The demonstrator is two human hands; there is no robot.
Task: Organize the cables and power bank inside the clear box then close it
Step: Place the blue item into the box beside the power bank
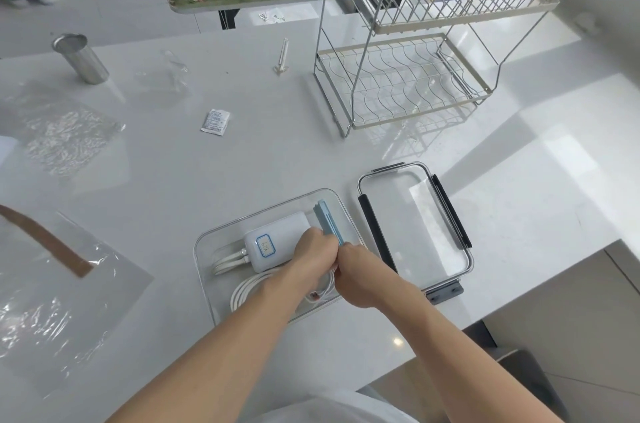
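Two bare hands meet over a clear box [277,206] at lower centre of the frame, on a white countertop [242,152]. The left hand [311,258] and right hand [358,275] are both curled, knuckles almost touching, and appear to pinch a thin white cable [327,294] between them; the fingertips are turned down and hidden, so the exact grip cannot be made out.

Inside the box a white power bank [277,235] with a blue-edged label lies toward the upper left of the hands, its long axis running from lower left to upper right. A coiled white cable [247,287] sits below it, at the lower left of the box. A slim blue object [327,221] leans along the right wall just above the hands; what it is cannot be told.

The clear lid [415,225], with dark clasps on its long sides, lies flat on the counter just right of the box, its long axis roughly parallel to the box's right wall. It is nearer the right hand, so closing would likely start from that side, once the cable in hand is tucked down.

A wire dish rack [408,76] stands at upper right, a metal cup [81,58] at upper left, plastic wrapping [65,135] at left. The box's lower edge is covered by the forearms.
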